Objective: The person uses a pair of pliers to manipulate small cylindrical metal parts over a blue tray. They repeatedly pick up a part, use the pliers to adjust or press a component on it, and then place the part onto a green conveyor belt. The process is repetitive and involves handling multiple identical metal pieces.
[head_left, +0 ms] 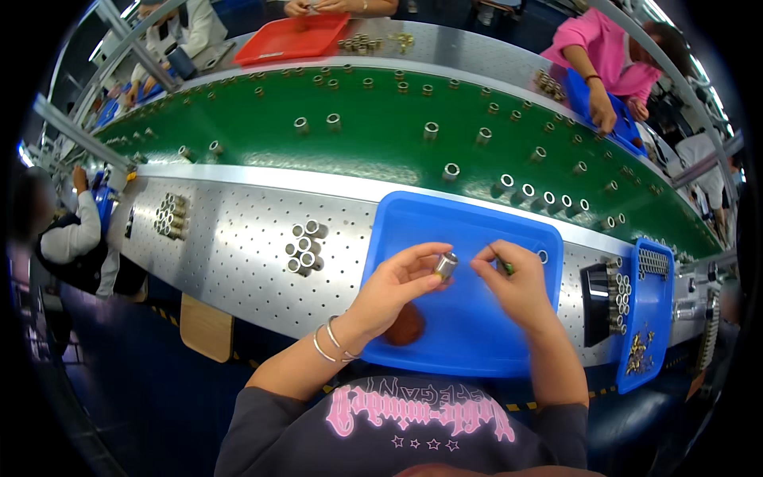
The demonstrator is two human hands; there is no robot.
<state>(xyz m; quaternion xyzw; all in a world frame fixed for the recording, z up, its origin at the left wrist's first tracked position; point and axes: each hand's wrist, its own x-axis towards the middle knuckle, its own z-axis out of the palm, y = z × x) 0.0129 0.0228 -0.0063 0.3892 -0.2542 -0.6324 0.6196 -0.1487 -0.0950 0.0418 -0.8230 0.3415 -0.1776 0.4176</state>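
Note:
My left hand (401, 280) is closed round a short silver metal cylinder (447, 264), held tilted above a blue tray (469, 359). A little yellow shows at the cylinder's lower end. Just to the right, my right hand (518, 280) is pinched together, apart from the cylinder. Something small and green (507, 269) shows at its fingers; its kind is too small to tell. A reddish-brown round lump (406, 324) lies in the tray beneath my left wrist. A pale metal ring (543, 256) sits near the tray's right wall.
Left of the tray, several metal cylinders (302, 248) stand on the perforated metal table (238, 238). A green conveyor belt (373, 151) with scattered cylinders runs behind. At right are a black bin (596, 306) and a narrow blue tray (650, 318) of small parts. Other people work across the belt.

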